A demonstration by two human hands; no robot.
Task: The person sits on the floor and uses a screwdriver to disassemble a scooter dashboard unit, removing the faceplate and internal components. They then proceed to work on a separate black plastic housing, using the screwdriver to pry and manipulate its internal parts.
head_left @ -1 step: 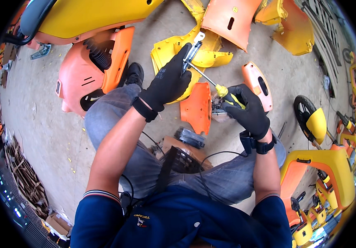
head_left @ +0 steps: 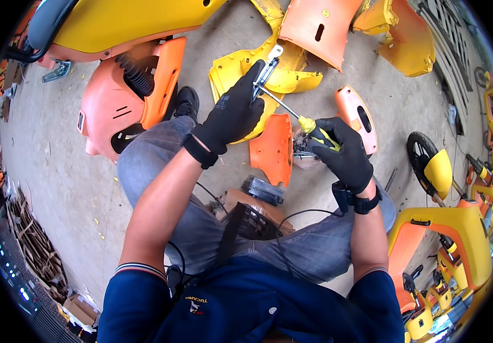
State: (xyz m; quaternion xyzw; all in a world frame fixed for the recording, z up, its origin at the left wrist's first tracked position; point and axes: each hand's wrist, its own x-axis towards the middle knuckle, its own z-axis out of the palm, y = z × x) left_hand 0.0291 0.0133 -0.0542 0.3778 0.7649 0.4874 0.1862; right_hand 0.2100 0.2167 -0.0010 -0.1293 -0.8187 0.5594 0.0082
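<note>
My left hand (head_left: 236, 111), in a black glove, is closed around a narrow silver metal part (head_left: 266, 73) with a rounded, holed tab at its upper end. My right hand (head_left: 346, 154), gloved too, grips a screwdriver (head_left: 307, 124) by its yellow and dark handle. The screwdriver's shaft slants up and left, and its tip meets the metal part beside my left fingers. Below the shaft lies an orange curved panel (head_left: 271, 150). Next to my right hand is a clear container (head_left: 309, 157) of small dark pieces, partly hidden.
Yellow plastic panels (head_left: 238, 71) lie beyond my left hand, with a large orange panel (head_left: 315, 31) behind. An orange slotted cover (head_left: 356, 117) rests right of them. A pink-orange scooter body (head_left: 112, 106) stands left. A black wheel (head_left: 422, 157) and yellow-orange frame (head_left: 441, 220) are right.
</note>
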